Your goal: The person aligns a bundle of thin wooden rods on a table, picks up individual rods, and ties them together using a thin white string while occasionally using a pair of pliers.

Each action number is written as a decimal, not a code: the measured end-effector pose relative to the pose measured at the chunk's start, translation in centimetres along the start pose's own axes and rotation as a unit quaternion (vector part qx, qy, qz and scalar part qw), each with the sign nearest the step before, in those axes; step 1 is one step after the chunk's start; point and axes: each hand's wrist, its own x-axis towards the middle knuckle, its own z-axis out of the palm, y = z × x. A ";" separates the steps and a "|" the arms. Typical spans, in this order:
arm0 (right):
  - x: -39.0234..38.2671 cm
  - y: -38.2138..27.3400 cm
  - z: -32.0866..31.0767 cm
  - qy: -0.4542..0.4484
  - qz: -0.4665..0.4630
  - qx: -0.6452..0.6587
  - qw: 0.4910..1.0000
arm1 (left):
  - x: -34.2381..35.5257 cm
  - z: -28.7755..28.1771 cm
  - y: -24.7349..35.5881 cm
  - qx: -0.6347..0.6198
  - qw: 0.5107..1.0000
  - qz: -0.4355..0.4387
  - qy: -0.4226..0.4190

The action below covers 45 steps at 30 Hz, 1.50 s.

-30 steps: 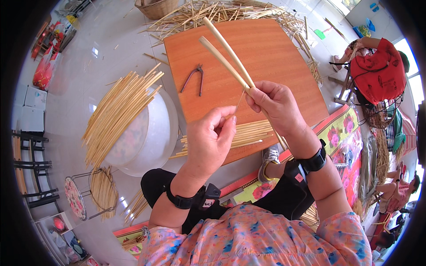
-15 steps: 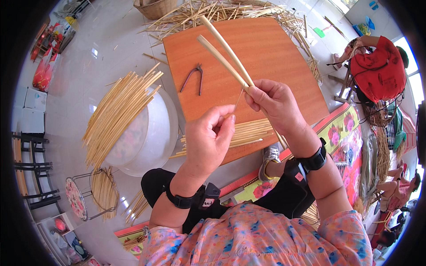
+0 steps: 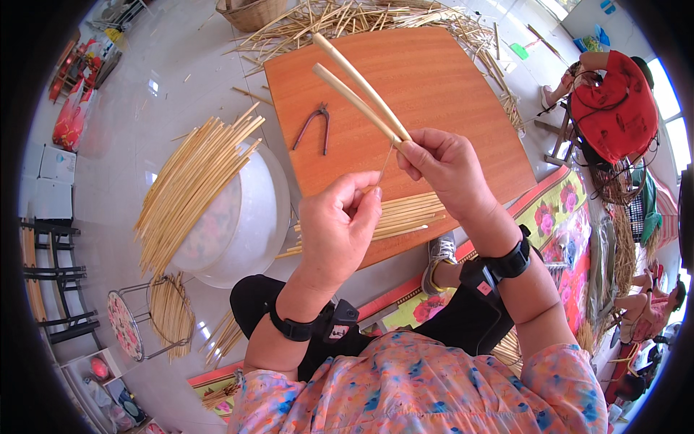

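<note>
My right hand (image 3: 454, 172) grips two pale straw-coloured sticks (image 3: 361, 85) over the table. Their upper ends spread apart in a narrow V and point to the far left. From where they meet, a thin strand (image 3: 386, 160) runs down to my left hand (image 3: 334, 228), whose thumb and forefinger pinch it. Whether it is wire or thread I cannot make out. Beyond my left hand, a pair of pliers (image 3: 325, 134) with dark red handles lies spread on the wooden table (image 3: 470, 101). Several more sticks (image 3: 405, 215) lie along the table's near edge, partly behind my hands.
Left of the table, a large bundle of sticks (image 3: 195, 192) rests on a whitish round stool (image 3: 264, 217). Loose stalks (image 3: 340, 22) and a wicker basket (image 3: 253, 13) are on the floor beyond. A person in red (image 3: 614, 108) sits at the far right.
The two sticks have shifted slightly to the left at their upper ends. Both hands keep their hold and have barely moved.
</note>
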 end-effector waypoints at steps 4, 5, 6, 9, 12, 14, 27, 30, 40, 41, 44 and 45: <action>-0.3 -0.1 0.2 0.034 -0.022 -0.089 0.995 | 0.1 0.1 -0.1 -0.027 0.999 -0.032 -0.006; -0.3 0.0 0.2 0.034 -0.022 -0.088 0.995 | 0.1 0.1 -0.1 -0.042 0.998 -0.042 -0.005; -0.3 0.0 0.3 0.038 -0.028 -0.102 0.994 | 0.1 0.1 -0.3 -0.042 0.998 -0.042 -0.004; -0.3 0.2 0.4 0.049 -0.038 -0.116 0.991 | 0.2 0.5 -0.9 -0.034 0.999 -0.037 0.006; -0.2 0.6 0.5 0.056 -0.044 -0.112 0.991 | 0.5 1.1 -1.4 -0.048 0.998 -0.013 0.045; -0.1 0.6 0.6 0.054 -0.047 -0.108 0.992 | 0.6 1.3 -1.5 -0.039 0.996 0.019 0.072; -0.2 1.0 1.5 0.049 -0.049 -0.027 0.997 | 1.1 1.9 -2.0 -0.029 0.990 0.068 0.118; -0.7 1.7 1.9 0.028 -0.026 -0.035 0.999 | 1.3 2.0 -2.0 -0.012 0.992 0.054 0.111; -0.3 0.7 2.3 0.071 0.010 -0.025 0.997 | 1.5 1.1 -1.6 -0.017 0.993 0.043 0.105; -0.1 0.8 2.0 0.069 -0.011 -0.033 0.997 | 1.4 1.2 -1.7 -0.019 0.993 0.048 0.104; 0.0 1.0 1.4 0.062 -0.008 -0.004 0.998 | 0.9 1.1 -1.0 0.013 0.992 0.071 0.101; 0.0 1.1 1.4 0.063 -0.008 -0.004 0.998 | 0.9 1.1 -1.0 0.013 0.992 0.071 0.100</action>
